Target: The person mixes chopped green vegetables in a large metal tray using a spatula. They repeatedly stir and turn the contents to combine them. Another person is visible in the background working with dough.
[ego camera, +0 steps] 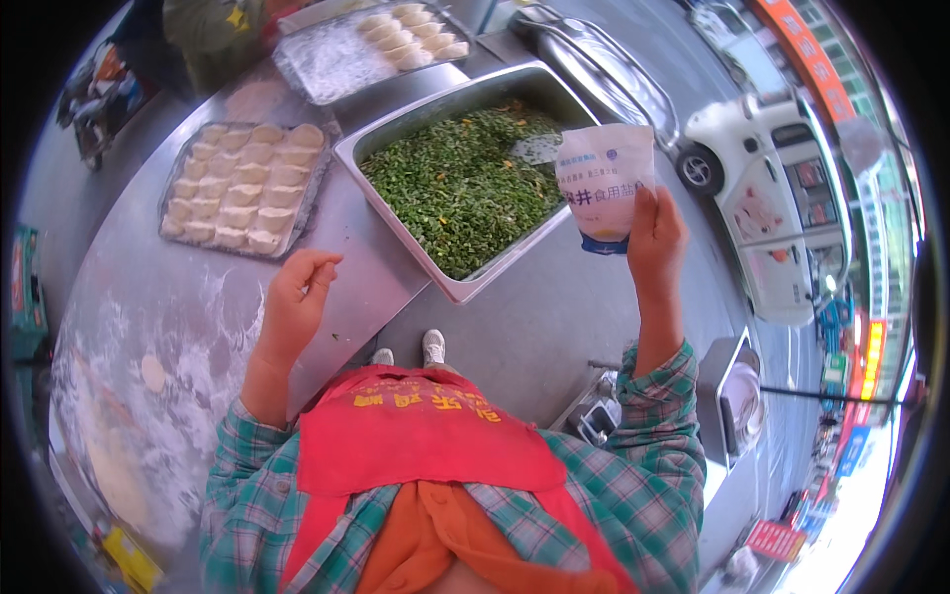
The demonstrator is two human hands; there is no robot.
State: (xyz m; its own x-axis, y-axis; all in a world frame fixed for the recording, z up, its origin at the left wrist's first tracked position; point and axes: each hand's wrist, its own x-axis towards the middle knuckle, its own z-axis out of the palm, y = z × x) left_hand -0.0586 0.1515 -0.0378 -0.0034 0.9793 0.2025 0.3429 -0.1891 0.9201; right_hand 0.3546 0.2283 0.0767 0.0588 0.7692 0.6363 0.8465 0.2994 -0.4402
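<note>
My right hand (657, 230) grips the lower edge of a white plastic packet of salt (605, 174), raised beside the right rim of a deep steel pan (397, 249). Chopped green filling (460, 185) with orange bits fills much of that pan, and a flat metal utensil (536, 148) lies partly in it. Over the steel table (356, 297), my left hand (303, 286) is held with curled fingers, and whether something small is between them cannot be told. Just beyond it, rows of folded dumplings (245, 194) rest on a dark floured tray (297, 230).
Another floured tray (319, 67) with dumplings (412, 33) stands at the back, near a person in dark clothes (215, 37). Flour and a round dough piece (154, 373) lie at left. Beyond the pan are a round metal lid or tray (594, 70) and a parked white van (772, 208).
</note>
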